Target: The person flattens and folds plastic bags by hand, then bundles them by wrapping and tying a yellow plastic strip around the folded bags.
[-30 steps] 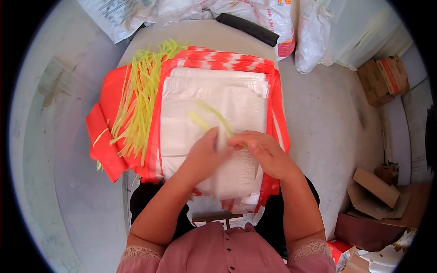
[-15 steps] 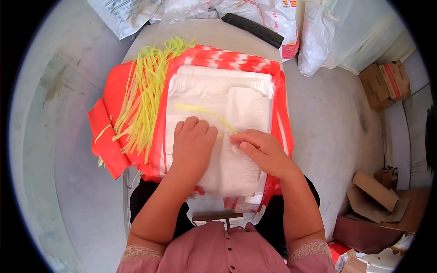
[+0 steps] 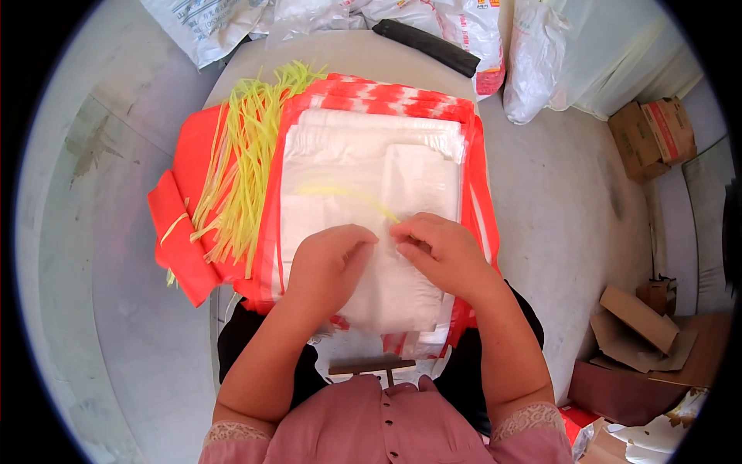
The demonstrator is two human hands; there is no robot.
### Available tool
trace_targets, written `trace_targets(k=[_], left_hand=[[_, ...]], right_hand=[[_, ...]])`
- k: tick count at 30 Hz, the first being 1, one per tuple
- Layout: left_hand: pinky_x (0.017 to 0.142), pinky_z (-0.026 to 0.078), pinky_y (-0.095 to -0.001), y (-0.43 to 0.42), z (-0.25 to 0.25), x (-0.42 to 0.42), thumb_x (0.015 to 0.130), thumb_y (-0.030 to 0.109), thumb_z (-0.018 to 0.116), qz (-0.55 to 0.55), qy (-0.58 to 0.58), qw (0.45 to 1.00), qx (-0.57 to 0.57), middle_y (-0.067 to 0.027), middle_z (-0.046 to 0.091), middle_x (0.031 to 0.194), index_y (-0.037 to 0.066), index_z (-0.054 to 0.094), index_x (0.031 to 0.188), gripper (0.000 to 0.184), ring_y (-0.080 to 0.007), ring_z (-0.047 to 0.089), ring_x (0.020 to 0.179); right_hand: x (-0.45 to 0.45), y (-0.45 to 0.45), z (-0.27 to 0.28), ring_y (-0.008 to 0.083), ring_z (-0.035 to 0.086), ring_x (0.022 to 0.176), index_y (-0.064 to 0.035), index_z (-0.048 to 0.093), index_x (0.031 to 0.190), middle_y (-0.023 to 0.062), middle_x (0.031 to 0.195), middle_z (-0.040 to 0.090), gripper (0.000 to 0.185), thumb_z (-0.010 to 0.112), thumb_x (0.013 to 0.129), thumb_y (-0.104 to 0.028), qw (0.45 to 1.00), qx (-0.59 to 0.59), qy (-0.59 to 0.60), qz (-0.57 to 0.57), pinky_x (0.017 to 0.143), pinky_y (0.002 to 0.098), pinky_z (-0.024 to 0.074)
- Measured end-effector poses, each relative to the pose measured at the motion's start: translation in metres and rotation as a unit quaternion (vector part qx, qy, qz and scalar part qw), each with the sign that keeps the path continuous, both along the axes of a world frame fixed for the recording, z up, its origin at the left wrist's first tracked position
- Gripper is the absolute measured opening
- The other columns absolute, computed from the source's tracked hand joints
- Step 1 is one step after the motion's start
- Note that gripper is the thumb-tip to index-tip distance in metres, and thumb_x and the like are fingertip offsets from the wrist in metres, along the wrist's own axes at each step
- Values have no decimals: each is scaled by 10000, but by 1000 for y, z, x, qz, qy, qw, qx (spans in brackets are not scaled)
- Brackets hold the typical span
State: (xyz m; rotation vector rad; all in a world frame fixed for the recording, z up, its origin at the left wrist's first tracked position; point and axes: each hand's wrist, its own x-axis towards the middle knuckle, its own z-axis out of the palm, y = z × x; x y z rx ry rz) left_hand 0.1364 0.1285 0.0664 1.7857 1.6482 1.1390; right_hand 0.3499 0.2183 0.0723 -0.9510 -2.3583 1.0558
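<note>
A thin yellow plastic strip (image 3: pixel 340 190), blurred by motion, runs over a stack of clear-white plastic bags (image 3: pixel 332 151). My right hand (image 3: pixel 444 251) pinches the strip's near end between thumb and fingers, above the bags. Close beside it, my left hand (image 3: pixel 332 259) is closed, fingertips together and pointing toward the right hand; what they hold, if anything, is hidden. A folded white bag (image 3: pixel 421 174) lies on top of the stack. Red-and-white bags (image 3: pixel 386 98) lie underneath, their edges showing around it.
A bunch of yellow strips (image 3: pixel 247 155) lies left of the stack over red plastic (image 3: pixel 197 147). A rolled red bundle (image 3: pixel 179 240) is tied with a yellow strip. Beyond lies a black roll (image 3: pixel 427 48) near white sacks (image 3: pixel 205 27). Cardboard boxes (image 3: pixel 653 139) stand at right.
My left hand has turned, its fingertips now pointing inward toward the right hand. The right hand stays nearly in place with the strip.
</note>
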Motion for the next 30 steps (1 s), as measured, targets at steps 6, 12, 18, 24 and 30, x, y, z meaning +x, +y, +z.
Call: trace_targets(k=[6, 12, 18, 24, 30], left_hand=[[696, 544, -399, 12, -2, 5, 833, -17, 757, -56, 139, 978, 144, -110, 708, 878, 41, 721, 1024, 202, -319, 649, 787], [702, 540, -383, 16, 0, 18, 822, -53, 739, -61, 89, 979, 171, -91, 713, 943, 40, 706, 1041, 240, -295, 651, 814], [704, 536, -342, 18, 1, 22, 850, -50, 744, 4, -34, 997, 64, -98, 698, 1126, 17, 708, 1102, 264, -234, 650, 814], [672, 509, -319, 18, -9, 15, 859, -3, 779, 21, 10, 1000, 10, -78, 673, 1027, 28, 749, 1072, 218, -198, 609, 732], [626, 476, -300, 19, -13, 13, 891, 22, 770, 47, 27, 998, -12, -51, 683, 993, 35, 770, 1060, 170, -158, 569, 654]], right_hand=[[-14, -7, -2, 300, 692, 944, -88, 766, 1129, 75, 1009, 724, 210, 727, 923, -99, 994, 100, 44, -17, 786, 413, 554], [-13, -3, -3, 287, 686, 902, -101, 774, 1052, 69, 952, 719, 165, 746, 889, -88, 997, 65, 27, -11, 758, 404, 546], [-16, -6, -2, 302, 696, 908, -96, 767, 1029, 78, 958, 735, 125, 735, 909, -106, 997, 38, 46, -39, 769, 415, 549], [-18, -7, -10, 336, 699, 951, -69, 756, 1032, 111, 1011, 747, 119, 695, 954, -135, 991, -12, 99, -89, 806, 435, 552], [-18, -5, 7, 350, 701, 962, -62, 728, 1093, 140, 1016, 742, 146, 688, 964, -119, 998, -7, 17, -60, 825, 436, 552]])
